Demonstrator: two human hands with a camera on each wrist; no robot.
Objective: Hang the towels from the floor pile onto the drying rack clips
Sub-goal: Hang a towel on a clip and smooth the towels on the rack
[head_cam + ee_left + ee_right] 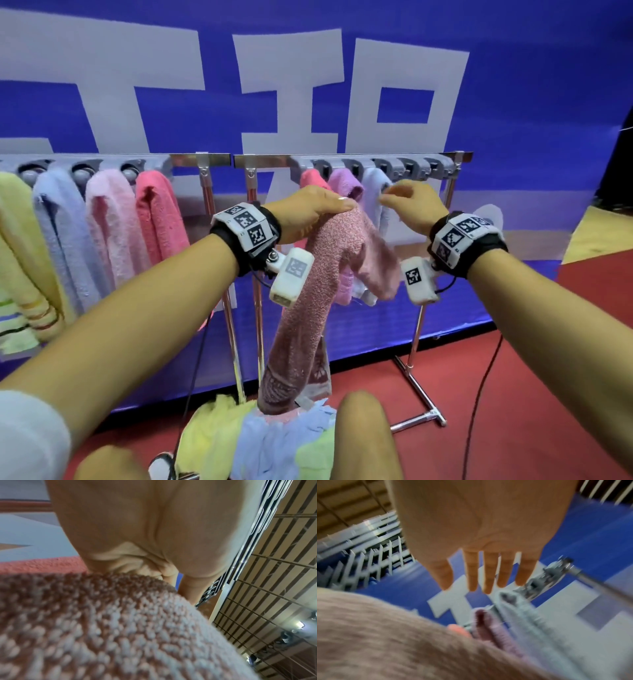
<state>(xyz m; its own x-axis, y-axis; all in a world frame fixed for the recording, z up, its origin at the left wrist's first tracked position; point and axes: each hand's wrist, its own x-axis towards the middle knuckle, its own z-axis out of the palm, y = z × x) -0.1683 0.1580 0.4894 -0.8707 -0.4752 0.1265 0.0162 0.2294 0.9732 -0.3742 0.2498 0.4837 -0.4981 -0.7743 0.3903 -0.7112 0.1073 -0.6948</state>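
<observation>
My left hand (318,209) grips the top of a dusty-pink mottled towel (318,274), which hangs down to the floor pile (260,438) of yellow, blue and green towels. In the left wrist view the towel (102,628) fills the lower frame under my curled fingers (188,588). My right hand (407,202) hovers just right of it with straight, spread fingers (488,574), holding nothing, below the grey clips (411,168) of the right rack. Red, purple and pale-blue towels (373,192) hang from clips there.
The left rack (202,159) carries yellow, blue, pink and coral towels (109,222). Chrome legs (416,342) stand on red floor before a blue banner (513,102). My knee (366,438) is beside the pile. A black cable (486,377) lies at right.
</observation>
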